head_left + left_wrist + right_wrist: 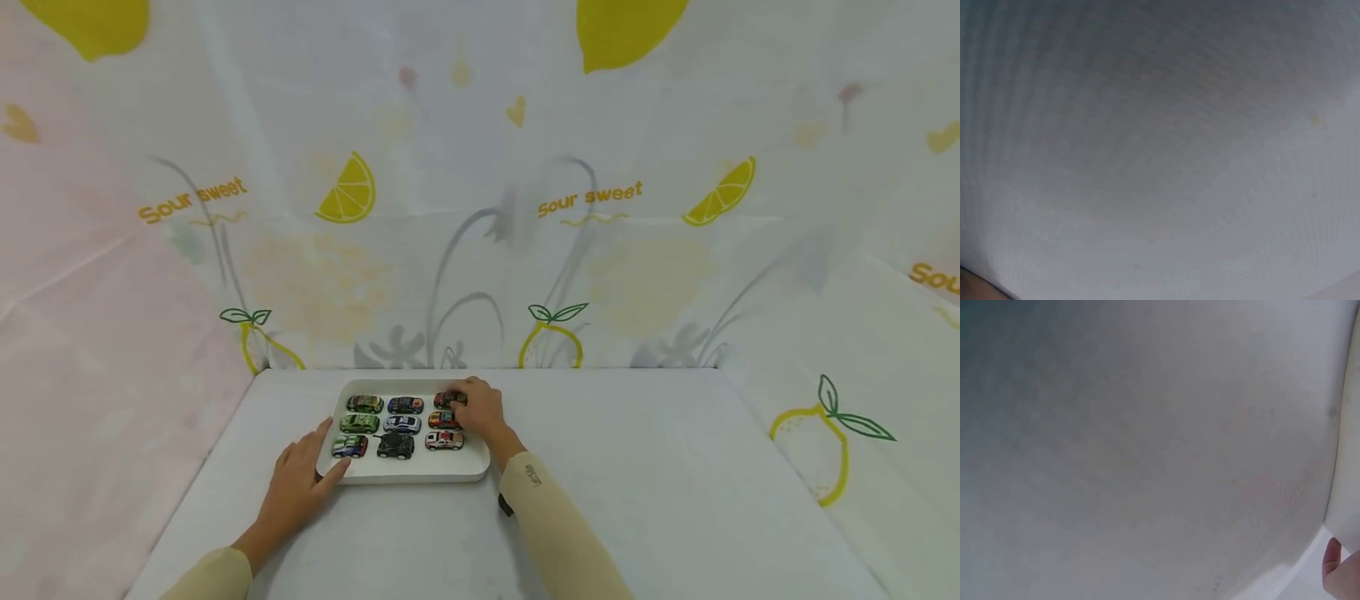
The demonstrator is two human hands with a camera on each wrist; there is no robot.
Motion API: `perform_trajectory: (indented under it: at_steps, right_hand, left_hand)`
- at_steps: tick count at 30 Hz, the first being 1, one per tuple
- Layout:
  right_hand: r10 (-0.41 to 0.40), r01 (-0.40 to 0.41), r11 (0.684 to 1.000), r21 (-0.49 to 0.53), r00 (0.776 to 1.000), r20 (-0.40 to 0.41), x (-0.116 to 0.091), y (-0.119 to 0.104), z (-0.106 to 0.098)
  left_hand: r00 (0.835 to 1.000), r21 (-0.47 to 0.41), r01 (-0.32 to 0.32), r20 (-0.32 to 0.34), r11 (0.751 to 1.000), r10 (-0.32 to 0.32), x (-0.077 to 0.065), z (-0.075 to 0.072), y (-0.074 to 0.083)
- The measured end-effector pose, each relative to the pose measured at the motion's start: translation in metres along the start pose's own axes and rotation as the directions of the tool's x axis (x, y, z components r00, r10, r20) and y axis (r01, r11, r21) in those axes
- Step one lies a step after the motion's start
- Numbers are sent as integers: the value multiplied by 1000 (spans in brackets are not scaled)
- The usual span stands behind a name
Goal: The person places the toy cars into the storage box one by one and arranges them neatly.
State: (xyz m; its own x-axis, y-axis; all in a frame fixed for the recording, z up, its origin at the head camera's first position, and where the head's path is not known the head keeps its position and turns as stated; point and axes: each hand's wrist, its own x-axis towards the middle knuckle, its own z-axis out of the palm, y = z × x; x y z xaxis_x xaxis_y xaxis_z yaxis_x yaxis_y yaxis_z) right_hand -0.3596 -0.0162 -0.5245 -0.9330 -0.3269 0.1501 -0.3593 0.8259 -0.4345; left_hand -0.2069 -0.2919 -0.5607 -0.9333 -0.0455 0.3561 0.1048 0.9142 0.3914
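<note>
A white rectangular tray (408, 479) holds several small toy cars in three rows. At its back right corner, my right hand (480, 406) reaches over the rim and pinches a dark red toy car (451, 399), partly hidden by the fingers. An orange toy car (444, 420) sits just in front of that one. My left hand (300, 468) rests against the tray's left side with fingers extended, its thumb by the front left corner. Near that thumb are a blue-white toy car (349, 447) and a black toy car (395, 446).
The tray stands on a white-covered table (637, 467), close to its back edge. A lemon-print cloth (465, 250) hangs behind and at the sides. A small black object (506, 505) shows beside the right sleeve. Both wrist views show mostly blurred white surface.
</note>
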Motion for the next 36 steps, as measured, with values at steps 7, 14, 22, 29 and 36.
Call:
perform_trajectory:
  at_steps: [7,14,22,29,36]
  right_hand:
    - [-1,1,1000,-13,1000,-7,0,0,0]
    - [9,-9,999,-49,1000,8,0,-2,1]
    - [25,-23,998,-63,999,23,0,-4,0]
    - [29,-29,1000,-5,1000,8,-1,-2,1]
    - [4,-4,1000,-2,1000,7,0,0,2]
  left_hand:
    - [1000,5,10,11,1000,-10,1,-1,1]
    - [1000,-2,12,12,1000,-12,0,0,0]
    - [1000,-2,1,2,1000,-1,0,-1,0]
    - [1000,-7,2,6,1000,-2,-1,0,2]
    - [1000,-5,1,7,1000,-1,0,-1,1]
